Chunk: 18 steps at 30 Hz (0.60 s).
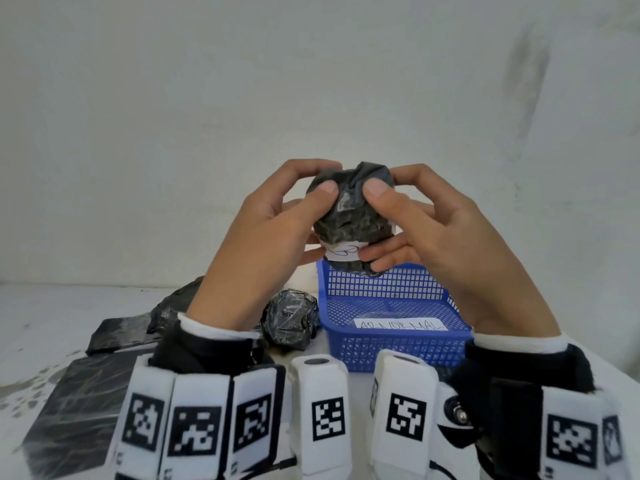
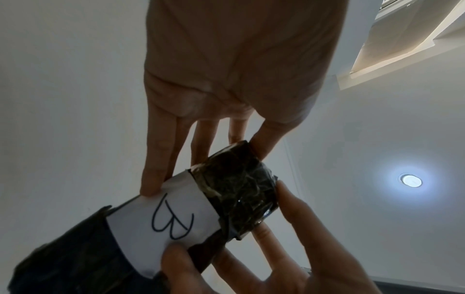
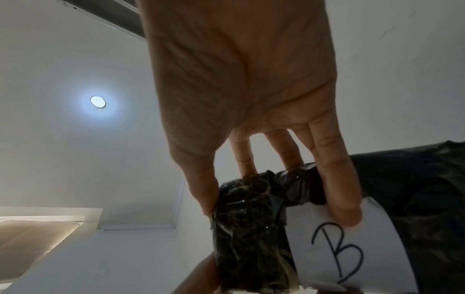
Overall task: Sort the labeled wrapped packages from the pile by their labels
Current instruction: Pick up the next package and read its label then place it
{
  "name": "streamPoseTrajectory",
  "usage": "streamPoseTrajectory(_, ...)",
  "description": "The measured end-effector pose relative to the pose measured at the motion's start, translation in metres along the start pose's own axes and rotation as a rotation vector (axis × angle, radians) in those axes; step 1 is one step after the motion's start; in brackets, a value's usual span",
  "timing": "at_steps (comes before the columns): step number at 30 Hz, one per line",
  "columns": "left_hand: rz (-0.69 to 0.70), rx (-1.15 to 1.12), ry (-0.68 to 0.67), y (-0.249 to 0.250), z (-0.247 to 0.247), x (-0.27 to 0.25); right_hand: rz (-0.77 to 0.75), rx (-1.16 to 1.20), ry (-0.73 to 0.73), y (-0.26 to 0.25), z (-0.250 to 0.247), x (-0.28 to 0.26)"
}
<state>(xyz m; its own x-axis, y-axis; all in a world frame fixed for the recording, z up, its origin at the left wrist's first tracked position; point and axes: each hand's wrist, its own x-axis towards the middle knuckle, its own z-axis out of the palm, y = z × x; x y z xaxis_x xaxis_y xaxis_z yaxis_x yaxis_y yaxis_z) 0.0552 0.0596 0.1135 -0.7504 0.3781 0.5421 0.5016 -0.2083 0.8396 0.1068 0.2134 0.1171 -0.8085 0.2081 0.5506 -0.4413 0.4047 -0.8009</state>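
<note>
Both hands hold up one black wrapped package (image 1: 349, 209) above the table, at chest height in the head view. My left hand (image 1: 273, 220) grips its left side and my right hand (image 1: 415, 220) its right side, thumbs pressed on the near face. A white label (image 2: 161, 218) on its underside reads "B", also seen on the label (image 3: 352, 248) in the right wrist view. Another black wrapped package (image 1: 291, 318) lies on the table below, left of a blue basket (image 1: 391, 341) labelled "ABNORMAL" (image 1: 398, 324).
Flat black wrapped packages (image 1: 86, 410) lie at the left on the white table (image 1: 52, 306). More black wrapping (image 1: 173, 306) is piled behind my left wrist. A pale wall stands close behind the table.
</note>
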Motion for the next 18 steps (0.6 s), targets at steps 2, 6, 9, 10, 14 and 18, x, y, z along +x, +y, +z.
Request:
streamPoseTrajectory(2, 0.012, -0.011, -0.005, 0.0, 0.0, 0.0, -0.002, 0.002, -0.005, 0.002, 0.0, 0.0)
streamPoseTrajectory(6, 0.048, 0.002, -0.013, 0.0, 0.0, -0.001, -0.011, -0.016, -0.004, 0.0, 0.0, 0.0)
streamPoseTrajectory(9, 0.068, 0.054, -0.079, 0.0, 0.0, -0.001, -0.016, -0.043, 0.026, -0.001, 0.0, 0.001)
streamPoseTrajectory(10, 0.076, 0.086, -0.111, -0.002, -0.002, -0.001, -0.019, -0.039, 0.038, -0.001, 0.0, 0.001)
streamPoseTrajectory(14, 0.119, 0.109, -0.023, -0.01, -0.008, 0.002, -0.046, 0.013, 0.096, -0.001, -0.002, 0.0)
streamPoseTrajectory(18, 0.06, -0.221, 0.245, -0.006, -0.016, 0.005, -0.019, -0.117, 0.117, 0.006, -0.012, 0.002)
